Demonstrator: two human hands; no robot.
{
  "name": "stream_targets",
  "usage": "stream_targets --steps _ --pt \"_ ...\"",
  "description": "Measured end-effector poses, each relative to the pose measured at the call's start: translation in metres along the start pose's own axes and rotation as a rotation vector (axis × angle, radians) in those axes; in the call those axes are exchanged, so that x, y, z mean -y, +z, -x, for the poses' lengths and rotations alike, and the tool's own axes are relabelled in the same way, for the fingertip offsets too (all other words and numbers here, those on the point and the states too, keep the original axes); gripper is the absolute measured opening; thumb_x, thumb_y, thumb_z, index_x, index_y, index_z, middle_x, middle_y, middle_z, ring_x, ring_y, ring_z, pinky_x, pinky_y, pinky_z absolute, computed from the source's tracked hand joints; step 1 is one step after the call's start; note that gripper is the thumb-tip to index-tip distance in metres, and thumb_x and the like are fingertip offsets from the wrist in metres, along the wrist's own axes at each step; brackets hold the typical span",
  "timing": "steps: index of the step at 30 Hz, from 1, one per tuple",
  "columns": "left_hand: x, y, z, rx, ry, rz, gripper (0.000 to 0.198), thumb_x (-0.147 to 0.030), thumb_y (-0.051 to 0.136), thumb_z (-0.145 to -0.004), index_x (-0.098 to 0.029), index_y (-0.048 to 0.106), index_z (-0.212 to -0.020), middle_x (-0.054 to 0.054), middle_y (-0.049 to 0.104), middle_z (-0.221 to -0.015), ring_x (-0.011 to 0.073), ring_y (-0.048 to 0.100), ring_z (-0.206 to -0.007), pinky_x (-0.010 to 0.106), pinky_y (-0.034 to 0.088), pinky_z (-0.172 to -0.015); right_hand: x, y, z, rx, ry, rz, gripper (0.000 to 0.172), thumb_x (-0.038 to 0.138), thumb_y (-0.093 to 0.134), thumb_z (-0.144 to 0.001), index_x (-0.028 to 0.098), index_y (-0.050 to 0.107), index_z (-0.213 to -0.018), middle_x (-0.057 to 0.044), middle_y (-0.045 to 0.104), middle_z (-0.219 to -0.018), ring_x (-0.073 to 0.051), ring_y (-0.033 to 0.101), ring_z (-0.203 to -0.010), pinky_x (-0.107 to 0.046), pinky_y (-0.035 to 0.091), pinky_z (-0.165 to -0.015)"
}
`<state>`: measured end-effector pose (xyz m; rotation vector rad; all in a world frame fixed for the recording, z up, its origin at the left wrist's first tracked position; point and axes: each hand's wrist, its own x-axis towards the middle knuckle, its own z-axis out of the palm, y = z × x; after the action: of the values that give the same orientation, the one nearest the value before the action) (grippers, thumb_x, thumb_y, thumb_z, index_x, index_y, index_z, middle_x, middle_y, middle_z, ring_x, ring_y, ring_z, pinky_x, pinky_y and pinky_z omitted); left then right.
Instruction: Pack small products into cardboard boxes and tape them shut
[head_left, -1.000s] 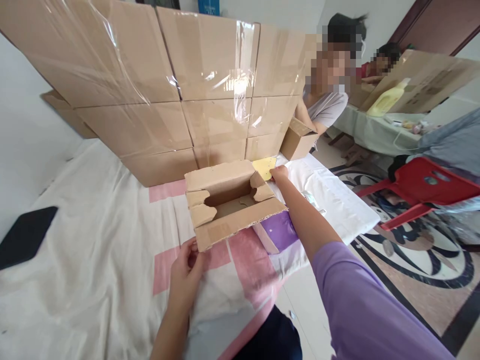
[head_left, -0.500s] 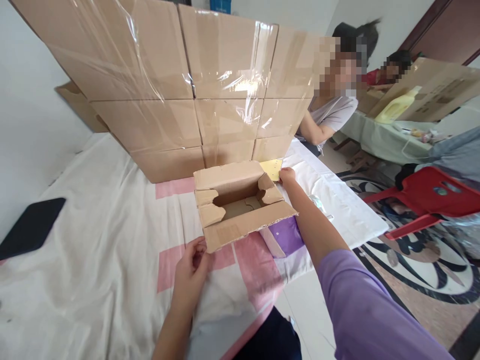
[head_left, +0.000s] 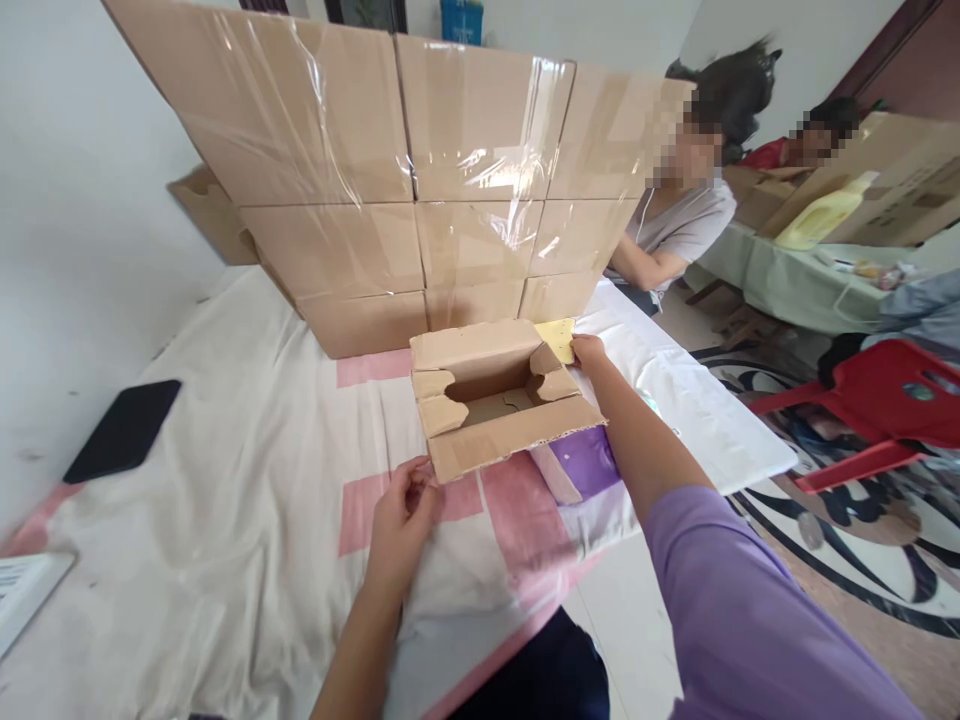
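An open cardboard box [head_left: 517, 435] sits on the cloth-covered table, its flaps spread and bare cardboard showing inside. At the near left corner of its front flap is my left hand [head_left: 405, 500], fingers curled and tips closed against the corner. My right hand [head_left: 589, 352] reaches past the box's right end, closed on the edge of a flat yellow sheet with small dark marks [head_left: 556, 338]. The sheet lies partly behind the box. A purple packet [head_left: 585, 465] with a pale strip rests under the front flap's right part, beneath my right forearm.
Tape-wrapped cardboard cartons [head_left: 480, 150] form a wall behind the box. A black tablet-like slab [head_left: 124, 430] lies at left, near a white object's corner [head_left: 30, 595]. Beyond the table are a co-worker [head_left: 675, 225], a red chair [head_left: 900, 400] and a yellow bottle [head_left: 825, 212].
My view has shifted left, so everything appears further right, and the white object's corner has come into view. Both hands keep their places at the box and the yellow sheet.
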<state>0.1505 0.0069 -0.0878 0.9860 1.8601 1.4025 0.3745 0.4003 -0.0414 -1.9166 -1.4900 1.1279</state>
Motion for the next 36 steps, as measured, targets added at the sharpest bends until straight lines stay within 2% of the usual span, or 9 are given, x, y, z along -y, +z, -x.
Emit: stream_targets --steps 5,9,14,17,20,23,29,31,36 --pt "0.008 0.0 -0.005 -0.021 0.05 0.11 0.04 -0.043 0.064 -0.087 -0.022 0.063 -0.122 0.001 0.068 -0.093 0.0181 0.066 -0.084 0.031 0.051 -0.08 0.027 -0.021 0.041 0.2 -0.101 0.175 0.036 0.029 0.062 -0.1 0.013 0.06 -0.133 -0.015 0.067 -0.128 -0.021 0.072 -0.097 -0.038 0.064 -0.082" --pt "0.012 0.0 -0.005 -0.063 0.08 0.163 0.041 -0.04 0.065 -0.085 -0.023 0.062 -0.122 0.0 0.065 -0.09 0.0161 0.062 -0.08 0.028 0.049 -0.074 0.031 -0.041 0.092 0.235 -0.27 0.293 0.057 0.016 0.071 -0.083 0.016 0.059 -0.139 -0.019 0.059 -0.146 -0.032 0.064 -0.122 -0.043 0.058 -0.1" --pt "0.003 0.003 -0.005 -0.14 0.208 0.18 0.043 -0.038 0.068 -0.082 -0.022 0.06 -0.122 0.002 0.066 -0.096 0.0151 0.06 -0.081 0.029 0.049 -0.077 -0.015 -0.075 0.17 0.513 -0.608 0.646 0.069 0.011 0.072 -0.067 0.024 0.067 -0.134 -0.013 0.066 -0.138 -0.039 0.057 -0.134 -0.049 0.051 -0.11" --pt "-0.002 0.005 -0.004 -0.181 0.265 0.19 0.045 -0.037 0.069 -0.082 -0.021 0.059 -0.122 0.003 0.066 -0.098 0.0152 0.061 -0.084 0.029 0.049 -0.079 -0.046 -0.087 0.207 0.665 -0.767 0.94 0.101 0.017 0.076 -0.061 0.025 0.047 -0.157 -0.015 0.052 -0.157 -0.044 0.043 -0.147 -0.058 0.047 -0.114" --pt "-0.003 0.006 -0.003 -0.193 0.274 0.195 0.044 -0.037 0.069 -0.081 -0.021 0.059 -0.121 0.003 0.066 -0.098 0.0153 0.062 -0.083 0.03 0.051 -0.08 -0.061 -0.087 0.231 0.55 -0.836 1.09 0.12 0.029 0.08 -0.061 0.022 0.027 -0.167 -0.019 0.043 -0.163 -0.048 0.039 -0.149 -0.066 0.035 -0.119" --pt "-0.002 0.006 -0.004 -0.217 0.283 0.202 0.043 -0.035 0.069 -0.081 -0.021 0.06 -0.121 0.003 0.066 -0.099 0.0146 0.062 -0.082 0.028 0.051 -0.079 -0.063 -0.087 0.249 0.436 -0.944 1.103 0.115 0.034 0.08 -0.064 0.02 0.03 -0.166 -0.021 0.056 -0.147 -0.044 0.053 -0.134 -0.064 0.031 -0.12" --pt "-0.013 0.003 0.016 -0.356 0.39 0.266 0.036 -0.041 0.07 -0.086 -0.02 0.062 -0.114 0.005 0.065 -0.099 0.0183 0.063 -0.093 0.032 0.052 -0.087 -0.06 -0.101 0.304 0.532 -1.242 0.912 0.108 0.02 0.074 -0.071 0.031 0.026 -0.168 -0.012 0.05 -0.16 -0.037 0.045 -0.147 -0.064 0.02 -0.127" --pt "-0.02 0.008 0.042 -0.257 0.342 0.373 0.037 -0.05 0.072 -0.088 -0.021 0.063 -0.11 0.006 0.065 -0.097 0.02 0.065 -0.094 0.034 0.053 -0.086 -0.06 -0.099 0.326 0.563 -1.383 0.895 0.104 0.017 0.071 -0.075 0.031 0.027 -0.168 -0.01 0.049 -0.162 -0.037 0.038 -0.153 -0.064 0.016 -0.129" --pt "-0.022 0.034 0.117 0.523 -0.21 0.785 0.083 -0.093 0.042 -0.082 -0.022 0.07 -0.115 0.016 0.074 -0.108 0.0345 0.073 -0.107 0.048 0.061 -0.084 -0.05 -0.078 0.359 0.732 -1.783 0.817 0.084 0.017 0.061 -0.095 0.041 0.026 -0.167 0.002 0.05 -0.163 -0.027 0.036 -0.158 -0.05 0.031 -0.128"
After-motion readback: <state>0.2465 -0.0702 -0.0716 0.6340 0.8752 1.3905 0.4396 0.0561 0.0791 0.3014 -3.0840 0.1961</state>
